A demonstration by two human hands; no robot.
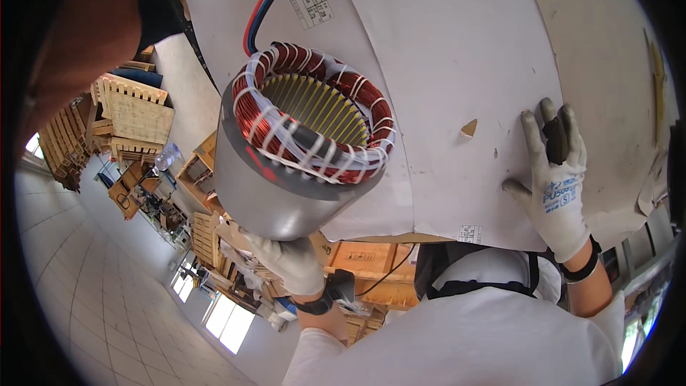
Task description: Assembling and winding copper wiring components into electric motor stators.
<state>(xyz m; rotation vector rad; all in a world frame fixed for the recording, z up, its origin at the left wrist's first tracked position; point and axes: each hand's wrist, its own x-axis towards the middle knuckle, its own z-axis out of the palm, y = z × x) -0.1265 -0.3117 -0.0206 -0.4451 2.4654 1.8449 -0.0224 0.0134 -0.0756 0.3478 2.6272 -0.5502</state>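
Note:
A motor stator (287, 204) in a grey metal housing stands tilted in view at centre left. Red copper windings (256, 120) laced with white cord ring its upper opening, and yellow slot strips (314, 107) line the inside. My gloved left hand (289, 263) is closed against its lower edge, fingers partly hidden by the housing. Red, blue and black leads (256, 25) rise from the windings. My gloved right hand (557, 179) lies flat on the paper-covered table (464, 50), fingers spread. A dark patch (555, 141) crosses its fingers; stain or object, I cannot say.
A small brown scrap (469, 129) lies on the table covering. Another bare arm (93, 36) with a dark cuff reaches in at upper left. Wooden pallets (136, 111) and crates (361, 259) stand beyond the table, above a tiled floor (107, 286).

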